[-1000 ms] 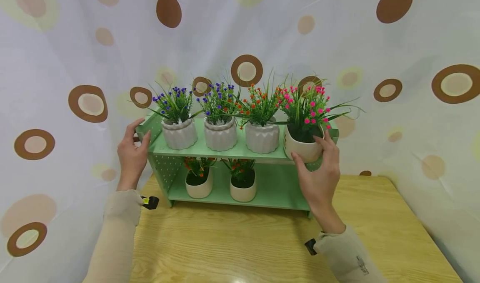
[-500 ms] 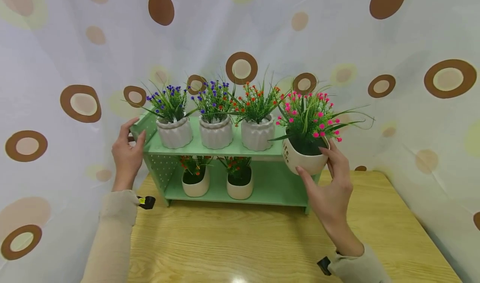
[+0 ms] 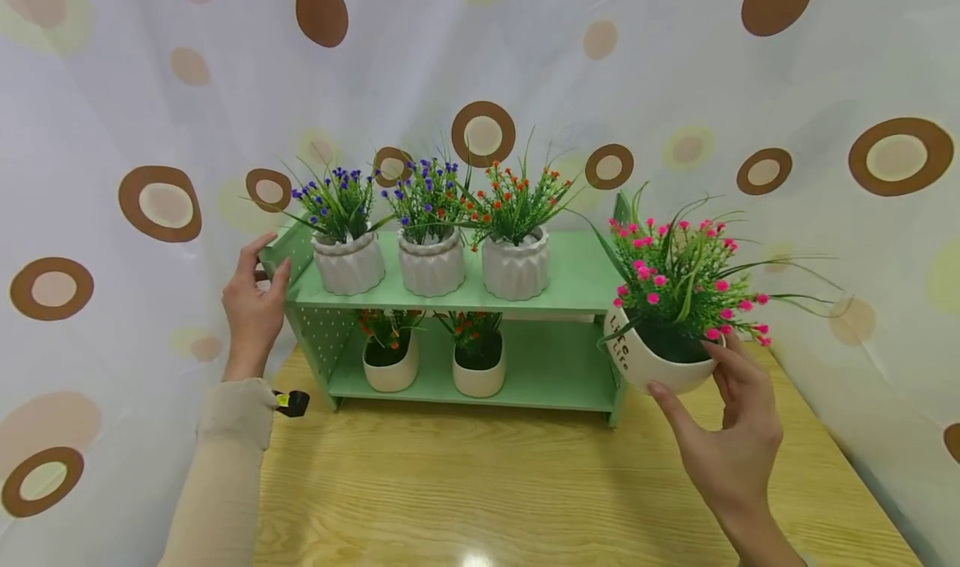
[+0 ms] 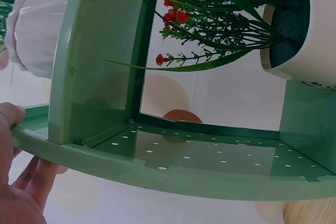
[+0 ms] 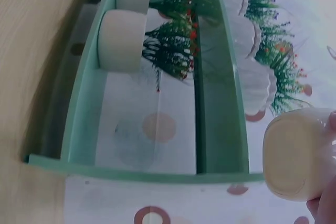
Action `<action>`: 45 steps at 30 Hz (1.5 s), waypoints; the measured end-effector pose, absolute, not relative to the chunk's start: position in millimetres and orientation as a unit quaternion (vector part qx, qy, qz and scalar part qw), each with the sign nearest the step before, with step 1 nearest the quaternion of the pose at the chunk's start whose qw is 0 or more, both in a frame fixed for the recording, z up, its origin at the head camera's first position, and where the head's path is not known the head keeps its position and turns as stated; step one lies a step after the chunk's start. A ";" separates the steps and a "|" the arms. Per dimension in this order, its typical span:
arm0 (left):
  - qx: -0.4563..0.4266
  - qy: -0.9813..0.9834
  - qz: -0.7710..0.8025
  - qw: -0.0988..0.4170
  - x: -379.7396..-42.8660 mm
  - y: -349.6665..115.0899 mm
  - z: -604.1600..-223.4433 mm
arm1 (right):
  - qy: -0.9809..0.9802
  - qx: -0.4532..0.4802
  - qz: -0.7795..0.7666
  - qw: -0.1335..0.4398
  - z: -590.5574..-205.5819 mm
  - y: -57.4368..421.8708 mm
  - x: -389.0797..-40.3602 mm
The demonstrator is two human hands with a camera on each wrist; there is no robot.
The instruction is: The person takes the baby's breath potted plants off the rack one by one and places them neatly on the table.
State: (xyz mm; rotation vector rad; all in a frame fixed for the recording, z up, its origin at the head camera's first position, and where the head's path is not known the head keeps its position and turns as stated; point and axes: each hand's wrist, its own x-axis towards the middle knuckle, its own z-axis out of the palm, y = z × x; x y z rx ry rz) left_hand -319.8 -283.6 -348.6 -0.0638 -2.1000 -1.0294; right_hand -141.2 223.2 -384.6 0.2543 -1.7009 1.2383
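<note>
My right hand [image 3: 738,442] holds a cream flower pot [image 3: 660,365] with pink flowers, thumb at the front and fingers round its right side. The pot is tilted and hangs off the right end of the green two-tier shelf [image 3: 577,293]; its lettering shows on the left side. In the right wrist view the underside of this flower pot [image 5: 286,161] is seen. My left hand [image 3: 257,308] grips the shelf's upper left side panel [image 4: 105,163] between thumb and fingers. Three grey-white fluted pots [image 3: 431,263] with purple and orange flowers stand on the top tier.
Two cream pots [image 3: 480,373] with red flowers stand on the lower tier, left and middle. The shelf is on a wooden table [image 3: 450,484]. Close behind hangs a white curtain [image 3: 540,58] with brown and beige circles.
My right hand has lifted the pink-flowered pot off the right end of the top tier and moved it right and toward me, tilting it. My left hand stays at the shelf's side.
</note>
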 end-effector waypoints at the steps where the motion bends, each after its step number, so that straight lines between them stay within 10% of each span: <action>1: -0.025 -0.826 -0.405 0.391 -320.0 -284.0 -348.9 | -0.698 0.105 0.511 0.491 -386.2 227.4 -139.7; 45: -0.031 -0.828 -0.401 0.392 -321.6 -285.9 -350.3 | -0.760 -0.067 0.485 0.427 -481.6 325.0 -206.1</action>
